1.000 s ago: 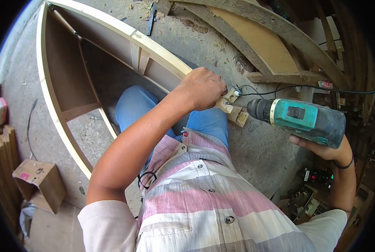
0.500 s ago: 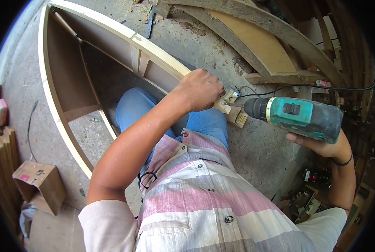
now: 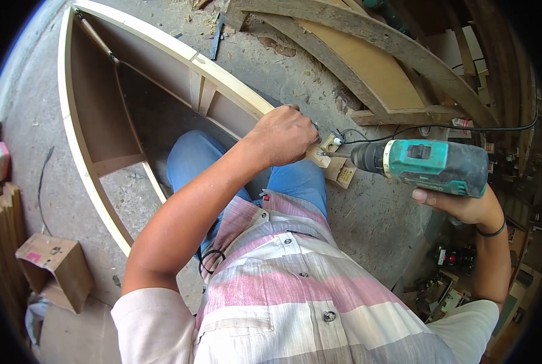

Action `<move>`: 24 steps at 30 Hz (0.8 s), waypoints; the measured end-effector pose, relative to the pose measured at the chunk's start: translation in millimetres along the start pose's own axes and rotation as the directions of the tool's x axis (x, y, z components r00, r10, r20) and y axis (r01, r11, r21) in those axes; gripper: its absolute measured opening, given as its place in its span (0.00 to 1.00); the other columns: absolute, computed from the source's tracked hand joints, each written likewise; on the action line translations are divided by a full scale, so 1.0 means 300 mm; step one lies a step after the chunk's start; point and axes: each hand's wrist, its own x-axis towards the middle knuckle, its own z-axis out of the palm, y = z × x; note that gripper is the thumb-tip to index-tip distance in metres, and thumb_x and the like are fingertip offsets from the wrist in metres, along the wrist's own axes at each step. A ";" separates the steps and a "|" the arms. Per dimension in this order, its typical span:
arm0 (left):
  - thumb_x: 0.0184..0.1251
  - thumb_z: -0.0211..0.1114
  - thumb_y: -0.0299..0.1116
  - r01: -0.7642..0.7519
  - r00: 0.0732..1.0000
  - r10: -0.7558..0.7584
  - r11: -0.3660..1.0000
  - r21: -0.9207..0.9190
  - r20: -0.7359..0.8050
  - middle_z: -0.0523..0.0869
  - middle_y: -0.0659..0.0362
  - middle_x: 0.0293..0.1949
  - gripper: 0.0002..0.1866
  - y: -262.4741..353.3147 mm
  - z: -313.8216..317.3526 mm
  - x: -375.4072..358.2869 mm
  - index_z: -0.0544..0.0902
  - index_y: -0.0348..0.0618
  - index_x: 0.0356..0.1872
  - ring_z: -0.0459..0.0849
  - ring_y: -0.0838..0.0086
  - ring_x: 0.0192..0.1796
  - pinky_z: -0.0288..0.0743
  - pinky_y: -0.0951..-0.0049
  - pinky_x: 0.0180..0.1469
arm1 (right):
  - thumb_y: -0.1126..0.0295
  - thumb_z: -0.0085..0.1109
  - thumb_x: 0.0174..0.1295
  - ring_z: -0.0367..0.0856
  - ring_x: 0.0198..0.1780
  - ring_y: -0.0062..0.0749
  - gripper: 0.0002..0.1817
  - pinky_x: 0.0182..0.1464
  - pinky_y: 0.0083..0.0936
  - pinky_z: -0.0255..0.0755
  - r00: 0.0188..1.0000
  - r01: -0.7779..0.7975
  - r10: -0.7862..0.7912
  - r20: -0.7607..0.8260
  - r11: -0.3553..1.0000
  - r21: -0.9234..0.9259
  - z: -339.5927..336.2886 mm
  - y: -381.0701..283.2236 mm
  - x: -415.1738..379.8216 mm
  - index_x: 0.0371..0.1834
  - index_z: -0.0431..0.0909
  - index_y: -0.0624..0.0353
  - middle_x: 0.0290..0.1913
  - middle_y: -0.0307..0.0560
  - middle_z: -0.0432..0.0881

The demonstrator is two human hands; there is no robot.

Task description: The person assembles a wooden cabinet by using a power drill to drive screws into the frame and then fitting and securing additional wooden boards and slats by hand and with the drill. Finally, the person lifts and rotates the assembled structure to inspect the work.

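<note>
A teal and black cordless drill (image 3: pixel 434 167) lies level in my right hand (image 3: pixel 465 206), which is wrapped around its grip from below. Its bit points left and meets the end of the pale wooden frame (image 3: pixel 237 90), close to my left hand. My left hand (image 3: pixel 286 136) is closed over the frame's end, knuckles up, with the fingertips hidden. The frame has long curved rails and brown panels, and it stretches away to the upper left around my knees. Below the drill bit sits a small printed box (image 3: pixel 342 174).
A weathered curved wooden frame (image 3: pixel 368 54) lies at the upper right, with a black cable (image 3: pixel 441 128) running past it. An opened cardboard box (image 3: pixel 55 267) stands at the lower left beside stacked wood strips (image 3: pixel 3 224). Assorted tools and parts crowd the right side.
The drill and my right hand have shifted slightly left. My left hand has moved slightly left and down with the frame's end. Both grips stay the same.
</note>
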 end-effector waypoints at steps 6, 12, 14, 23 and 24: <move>0.52 0.70 0.40 0.001 1.000 -0.001 1.000 -0.028 0.010 0.86 0.56 0.25 0.09 -0.002 -0.005 0.000 0.89 0.51 0.33 0.88 0.61 0.36 0.80 0.63 0.43 | 0.68 0.80 0.50 0.83 0.44 0.29 0.25 0.49 0.27 0.77 0.934 0.337 -0.353 -0.052 0.921 -0.197 0.008 0.087 -0.003 0.52 0.83 0.59 0.44 0.43 0.86; 0.50 0.71 0.40 -0.003 1.000 0.003 1.000 -0.009 -0.006 0.85 0.57 0.25 0.10 -0.008 0.019 0.001 0.89 0.50 0.32 0.87 0.61 0.37 0.79 0.64 0.43 | 0.66 0.80 0.51 0.85 0.45 0.36 0.23 0.51 0.31 0.77 0.938 0.327 -0.345 -0.035 0.915 -0.235 0.005 0.098 0.007 0.51 0.84 0.56 0.45 0.46 0.87; 0.50 0.71 0.40 -0.011 0.999 0.010 1.000 -0.012 -0.035 0.85 0.57 0.25 0.09 -0.010 0.017 0.001 0.89 0.51 0.32 0.87 0.61 0.36 0.79 0.64 0.44 | 0.66 0.79 0.51 0.86 0.45 0.38 0.22 0.51 0.32 0.77 0.930 0.344 -0.366 -0.033 0.900 -0.269 0.003 0.104 0.017 0.50 0.84 0.55 0.45 0.46 0.87; 0.50 0.70 0.40 -0.007 1.000 0.007 1.000 -0.016 -0.014 0.85 0.57 0.23 0.09 -0.011 0.023 0.014 0.89 0.52 0.31 0.87 0.62 0.35 0.78 0.64 0.46 | 0.67 0.78 0.48 0.84 0.48 0.44 0.19 0.55 0.35 0.73 0.864 0.444 -0.498 0.075 0.682 -0.581 -0.029 0.124 0.029 0.46 0.88 0.50 0.49 0.45 0.87; 0.50 0.70 0.40 -0.008 1.000 0.008 1.000 -0.019 -0.011 0.85 0.57 0.23 0.09 -0.012 0.026 0.015 0.89 0.52 0.31 0.87 0.62 0.35 0.78 0.64 0.46 | 0.67 0.78 0.48 0.84 0.48 0.44 0.19 0.55 0.35 0.73 0.862 0.445 -0.503 0.066 0.687 -0.574 -0.030 0.135 0.028 0.46 0.88 0.50 0.49 0.45 0.87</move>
